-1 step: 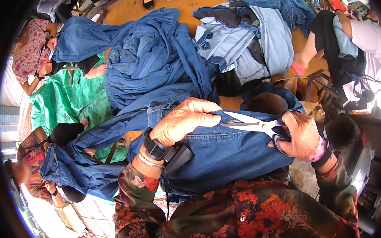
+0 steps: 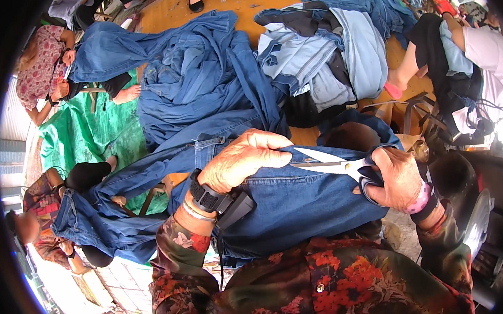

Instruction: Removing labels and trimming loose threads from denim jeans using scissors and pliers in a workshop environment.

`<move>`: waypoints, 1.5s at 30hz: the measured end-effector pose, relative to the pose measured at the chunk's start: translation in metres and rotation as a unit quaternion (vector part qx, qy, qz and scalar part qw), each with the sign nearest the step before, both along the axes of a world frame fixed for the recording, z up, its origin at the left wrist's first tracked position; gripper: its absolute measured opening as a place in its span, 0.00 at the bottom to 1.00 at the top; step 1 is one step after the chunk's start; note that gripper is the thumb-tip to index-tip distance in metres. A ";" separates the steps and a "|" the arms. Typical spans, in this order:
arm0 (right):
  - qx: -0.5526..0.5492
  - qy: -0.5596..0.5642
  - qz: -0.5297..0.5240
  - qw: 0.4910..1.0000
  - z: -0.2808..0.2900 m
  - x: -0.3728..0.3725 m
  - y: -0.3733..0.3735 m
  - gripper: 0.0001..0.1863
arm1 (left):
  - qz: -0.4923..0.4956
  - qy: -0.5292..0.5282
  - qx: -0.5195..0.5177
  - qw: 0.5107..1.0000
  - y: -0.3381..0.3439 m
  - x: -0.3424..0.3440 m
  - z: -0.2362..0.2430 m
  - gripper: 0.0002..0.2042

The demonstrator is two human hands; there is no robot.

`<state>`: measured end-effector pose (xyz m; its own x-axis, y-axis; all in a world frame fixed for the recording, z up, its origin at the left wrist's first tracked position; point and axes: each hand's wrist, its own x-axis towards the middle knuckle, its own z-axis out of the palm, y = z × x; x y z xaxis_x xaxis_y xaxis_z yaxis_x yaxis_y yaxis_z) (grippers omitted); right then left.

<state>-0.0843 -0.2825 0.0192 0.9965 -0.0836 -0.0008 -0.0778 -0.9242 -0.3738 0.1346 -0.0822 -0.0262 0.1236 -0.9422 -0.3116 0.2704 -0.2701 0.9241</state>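
Blue jeans (image 2: 301, 211) lie in front of your body, nearer to you than the large heap (image 2: 194, 74) of denim. Your left hand (image 2: 243, 160) is pinching their upper edge between thumb and fingers. Your right hand (image 2: 397, 177) is closed around the handles of the scissors (image 2: 350, 166), and the blades stand apart, pointing to your left hand. Almost nothing has changed since the previous picture, so the hold on the cloth seems the same. I can read no label or writing.
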 end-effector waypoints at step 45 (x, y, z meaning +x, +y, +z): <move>0.094 -0.058 -0.156 0.982 0.008 -0.015 0.000 0.22 | 0.057 0.049 -0.028 0.997 0.005 0.003 -0.010 0.12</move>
